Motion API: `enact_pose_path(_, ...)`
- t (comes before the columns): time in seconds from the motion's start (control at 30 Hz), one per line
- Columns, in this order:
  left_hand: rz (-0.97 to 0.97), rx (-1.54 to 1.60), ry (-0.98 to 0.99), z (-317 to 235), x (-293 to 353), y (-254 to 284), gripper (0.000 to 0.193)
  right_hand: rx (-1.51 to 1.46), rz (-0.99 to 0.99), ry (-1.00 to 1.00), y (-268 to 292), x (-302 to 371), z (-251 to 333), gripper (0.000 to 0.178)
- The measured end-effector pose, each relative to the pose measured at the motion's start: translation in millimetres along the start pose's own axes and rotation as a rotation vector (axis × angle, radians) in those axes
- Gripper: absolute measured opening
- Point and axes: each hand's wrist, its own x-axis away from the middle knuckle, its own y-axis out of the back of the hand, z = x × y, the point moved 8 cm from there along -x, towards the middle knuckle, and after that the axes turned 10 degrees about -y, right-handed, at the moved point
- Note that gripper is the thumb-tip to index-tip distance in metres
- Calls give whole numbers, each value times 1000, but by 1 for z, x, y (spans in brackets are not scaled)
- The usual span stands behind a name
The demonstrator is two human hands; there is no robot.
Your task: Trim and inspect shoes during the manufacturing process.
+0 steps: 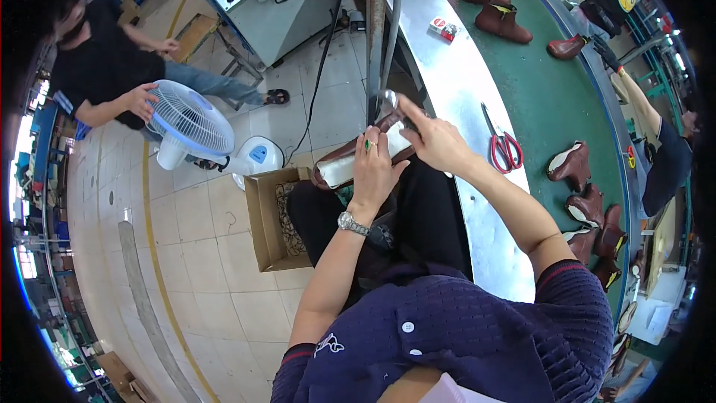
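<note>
Brown boot (339,170) lying across the lap, white side up.
The left hand (375,172) grips it from above; the right hand (436,138), toward two o'clock, curls around a metal tool (389,98) (mostly hidden). Red-handled scissors (497,133) rest on the worktop (481,216) at three o'clock.

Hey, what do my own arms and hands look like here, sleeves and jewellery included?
Your short navy sleeves have red stripes at the edges and leave the forearms bare. The left one wears a silver wristwatch with a metal link band, and the left hand has what looks like a green-stoned ring. The right hand is ungloved, its wrist bare.
</note>
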Motion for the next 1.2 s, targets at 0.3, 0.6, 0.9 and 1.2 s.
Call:
enact_pose_path(0.3,156,244,157,59,-3,47,31,-811,699,-176,-41,26,3,51)
enact_pose_path(0.6,196,23,-20,40,15,51,68,-398,606,-158,-61,36,17,50)
enact_pose_path(0.9,112,-314,-121,15,41,32,70,54,167,190,-15,18,45,63)
enact_pose_path(1.2,22,-387,-167,14,51,28,57,-28,-40,118,-19,19,62,70)
